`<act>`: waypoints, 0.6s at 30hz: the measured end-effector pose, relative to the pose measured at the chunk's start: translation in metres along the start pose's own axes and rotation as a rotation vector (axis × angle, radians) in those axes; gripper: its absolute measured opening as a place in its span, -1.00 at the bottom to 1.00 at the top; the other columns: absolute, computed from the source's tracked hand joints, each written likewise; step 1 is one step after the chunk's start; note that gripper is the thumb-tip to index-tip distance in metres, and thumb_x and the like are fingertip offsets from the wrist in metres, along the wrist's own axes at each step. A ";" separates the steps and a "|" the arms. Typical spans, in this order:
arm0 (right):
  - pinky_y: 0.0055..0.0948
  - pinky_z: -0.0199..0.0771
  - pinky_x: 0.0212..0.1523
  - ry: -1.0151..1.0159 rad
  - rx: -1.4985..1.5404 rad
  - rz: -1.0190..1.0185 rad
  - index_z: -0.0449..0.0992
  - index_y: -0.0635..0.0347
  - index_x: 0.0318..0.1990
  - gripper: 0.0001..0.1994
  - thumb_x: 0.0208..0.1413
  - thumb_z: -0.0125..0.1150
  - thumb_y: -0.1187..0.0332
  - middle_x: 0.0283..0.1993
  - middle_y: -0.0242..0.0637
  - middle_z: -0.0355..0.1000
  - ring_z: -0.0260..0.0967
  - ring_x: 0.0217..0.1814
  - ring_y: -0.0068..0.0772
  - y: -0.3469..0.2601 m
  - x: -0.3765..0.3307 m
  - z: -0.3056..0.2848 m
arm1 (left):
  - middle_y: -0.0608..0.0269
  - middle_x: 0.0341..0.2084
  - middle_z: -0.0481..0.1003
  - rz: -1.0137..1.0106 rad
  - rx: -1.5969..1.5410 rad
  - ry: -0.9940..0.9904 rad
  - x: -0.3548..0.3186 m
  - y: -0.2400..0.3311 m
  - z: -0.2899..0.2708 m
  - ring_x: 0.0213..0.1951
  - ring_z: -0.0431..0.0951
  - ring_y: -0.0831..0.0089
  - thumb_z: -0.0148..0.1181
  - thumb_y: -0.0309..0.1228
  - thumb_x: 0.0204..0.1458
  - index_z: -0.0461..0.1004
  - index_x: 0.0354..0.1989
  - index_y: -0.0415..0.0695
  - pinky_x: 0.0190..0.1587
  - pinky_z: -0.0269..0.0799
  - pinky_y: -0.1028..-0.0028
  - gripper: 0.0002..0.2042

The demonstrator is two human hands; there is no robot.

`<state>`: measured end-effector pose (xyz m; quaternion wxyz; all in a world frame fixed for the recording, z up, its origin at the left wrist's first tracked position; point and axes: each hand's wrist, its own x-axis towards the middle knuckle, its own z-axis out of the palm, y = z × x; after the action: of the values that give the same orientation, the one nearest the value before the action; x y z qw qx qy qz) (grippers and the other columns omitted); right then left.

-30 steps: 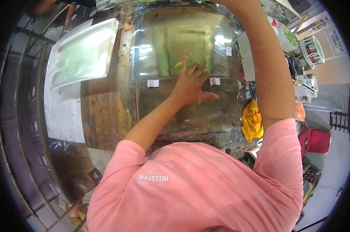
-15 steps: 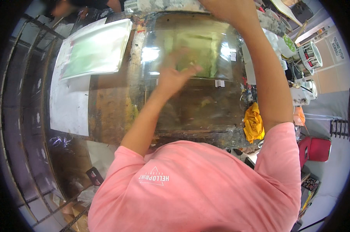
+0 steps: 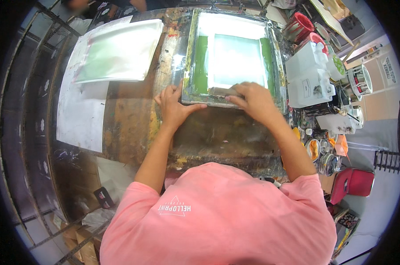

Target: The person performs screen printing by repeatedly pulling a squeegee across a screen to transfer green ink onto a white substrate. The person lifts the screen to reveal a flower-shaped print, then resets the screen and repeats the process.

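Note:
A screen-printing frame (image 3: 278, 62) lies flat on the stained worktable (image 3: 133, 110). Its mesh is green along the sides, with a bright white rectangle in the middle. At the frame's near left corner is my left hand (image 3: 174, 107), thumb stretched along the near edge and fingers apart by the left side. My right hand (image 3: 254, 100) is closed on a squeegee (image 3: 218, 91) with a brownish handle, held crosswise at the near end of the mesh. The squeegee's right part is hidden under my fingers.
Left of the frame, a stack of translucent sheets (image 3: 120, 53) rests over white paper (image 3: 80, 117). White jerrycans (image 3: 307, 75), red tubs (image 3: 298, 26) and small jars (image 3: 328, 163) crowd the right side. A red chair (image 3: 360, 182) stands beyond. Part of another person (image 3: 116, 3) shows at the far left.
The screen frame has come down over the glossy sheet on the table. My right arm, earlier raised toward the far side, has come back nearer with the squeegee. My left hand moved to the frame's corner.

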<state>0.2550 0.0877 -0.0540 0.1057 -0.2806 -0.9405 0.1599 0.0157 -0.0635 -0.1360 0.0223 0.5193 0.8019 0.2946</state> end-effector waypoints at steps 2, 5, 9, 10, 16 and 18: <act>-0.05 0.56 -0.24 0.088 -0.067 -0.001 0.66 0.06 -0.15 -0.64 0.20 0.35 -0.05 -0.22 -0.24 0.54 0.53 -0.16 -0.06 -0.001 -0.010 0.025 | 0.18 -0.09 0.49 0.013 0.067 0.001 -0.002 0.000 0.004 0.09 0.40 0.17 0.62 0.31 -0.46 0.57 0.29 -0.06 0.21 0.09 0.18 0.05; -0.13 0.60 -0.28 0.143 -0.162 -0.031 0.63 0.04 -0.10 -0.64 0.16 0.40 -0.02 -0.21 -0.26 0.52 0.53 -0.17 -0.12 0.003 -0.010 0.041 | 0.23 -0.09 0.47 -0.023 0.030 -0.065 -0.001 0.000 0.001 0.07 0.38 0.23 0.63 0.30 -0.48 0.58 0.28 -0.07 0.17 0.08 0.19 0.06; -0.13 0.62 -0.27 0.186 -0.219 -0.060 0.61 0.01 -0.12 -0.64 0.16 0.37 -0.05 -0.19 -0.31 0.50 0.51 -0.15 -0.15 0.033 0.036 0.047 | 0.23 -0.12 0.46 0.007 0.015 -0.029 -0.005 -0.004 0.002 0.03 0.39 0.23 0.63 0.29 -0.50 0.56 0.28 -0.10 0.15 0.09 0.20 0.07; -0.13 0.62 -0.27 0.203 -0.240 -0.048 0.61 0.00 -0.13 -0.64 0.17 0.35 -0.06 -0.19 -0.32 0.50 0.52 -0.15 -0.16 0.046 0.054 0.048 | 0.23 -0.13 0.46 0.019 0.011 -0.028 -0.003 -0.004 0.002 0.03 0.39 0.23 0.63 0.29 -0.51 0.56 0.29 -0.10 0.15 0.09 0.20 0.08; -0.04 0.58 -0.18 0.186 -0.278 -0.059 0.65 0.03 -0.07 -0.55 0.28 0.21 -0.17 -0.20 -0.23 0.55 0.56 -0.11 -0.08 0.123 0.163 0.032 | 0.25 -0.14 0.43 0.075 -0.002 0.012 0.001 -0.003 0.003 0.00 0.38 0.25 0.59 0.35 -0.47 0.48 0.38 -0.11 0.15 0.08 0.18 0.15; -0.04 0.57 -0.13 0.039 -0.233 -0.028 0.66 0.03 -0.02 -0.50 0.29 0.18 -0.21 -0.16 -0.20 0.59 0.57 -0.07 -0.06 0.128 0.187 0.010 | 0.24 -0.16 0.48 0.065 -0.006 0.039 0.000 -0.001 0.001 -0.02 0.42 0.26 0.62 0.30 -0.49 0.51 0.34 -0.13 0.16 0.11 0.19 0.13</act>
<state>0.1625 0.2916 -0.0887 0.0928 -0.2809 -0.9543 0.0428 0.0151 -0.0636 -0.1371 -0.0013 0.5393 0.7840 0.3074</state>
